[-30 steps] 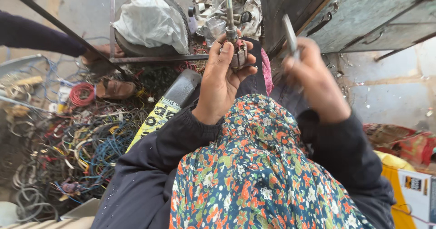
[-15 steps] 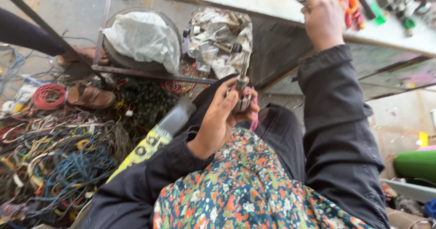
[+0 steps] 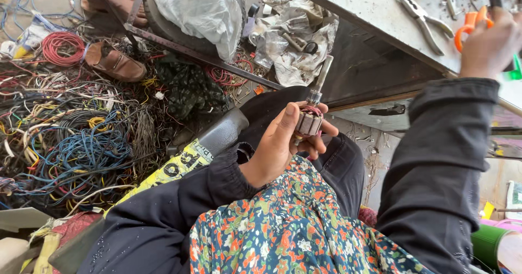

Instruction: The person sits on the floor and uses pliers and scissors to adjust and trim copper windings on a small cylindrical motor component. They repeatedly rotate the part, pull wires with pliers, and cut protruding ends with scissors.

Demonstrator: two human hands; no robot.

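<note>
Left hand: closed around a small motor armature, the thumb laid along its near side and the fingers wrapped round the far side. The armature is held over the lap, its steel shaft pointing up and away toward the bench; reddish copper windings are seen at the top of the core.

Right hand: raised to the workbench top, fingers curled shut on an orange-handled tool. The working end of that tool is hidden by the hand and cannot be told. A green object lies just beside the wrist.

On the bench, left of the right hand: a pair of bare metal pliers, lying flat with handles slightly apart.

Clothing: dark jacket sleeves over a floral garment.

Beside the left forearm: a yellow-and-black printed cylinder with a grey end.

Floor, further left: a tangled heap of scrap wires in blue, yellow, white and black; a red wire coil; a brown shoe.

Behind: a white sack on a metal frame and crumpled silver sheeting.
</note>
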